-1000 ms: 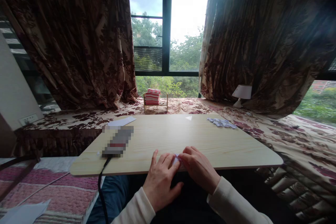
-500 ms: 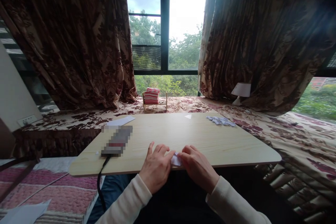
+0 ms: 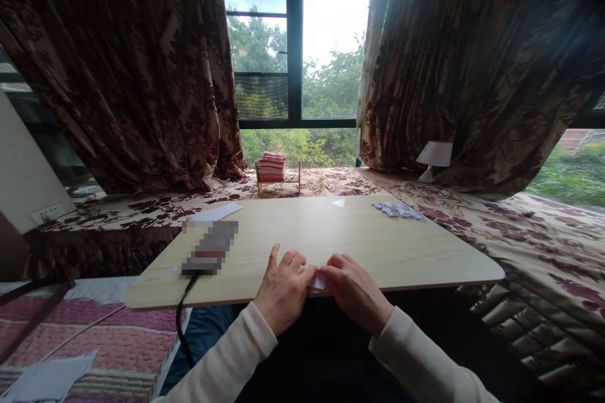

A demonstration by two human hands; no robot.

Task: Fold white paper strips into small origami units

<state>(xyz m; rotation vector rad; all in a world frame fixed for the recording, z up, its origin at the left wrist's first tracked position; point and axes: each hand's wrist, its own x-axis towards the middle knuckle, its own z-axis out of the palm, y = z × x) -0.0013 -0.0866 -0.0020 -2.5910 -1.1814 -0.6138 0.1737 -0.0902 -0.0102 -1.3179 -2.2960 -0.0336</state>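
Note:
A small piece of white paper (image 3: 318,281) lies at the table's near edge, between my two hands. My left hand (image 3: 287,286) has its thumb and fingers closed on the paper's left side, while one outer finger sticks up. From the other side my right hand (image 3: 355,289) pinches the same paper, its fingers curled and its thumb tip close to the left thumb. Part of the paper is hidden beneath the fingertips. Both hands rest on the light wooden table (image 3: 283,227).
A blurred-out phone-like device (image 3: 210,249) with a black cable lies on the left of the table. Behind it is a white paper sheet (image 3: 217,212). A small paper triangle (image 3: 338,203) and a pile of paper pieces (image 3: 396,210) lie at the far side. A lamp (image 3: 433,156) stands beyond.
The camera view has tilted slightly, so the table sits a little higher in view. The thumbs and fingers have shifted slightly on the paper, covering more of its top edge.

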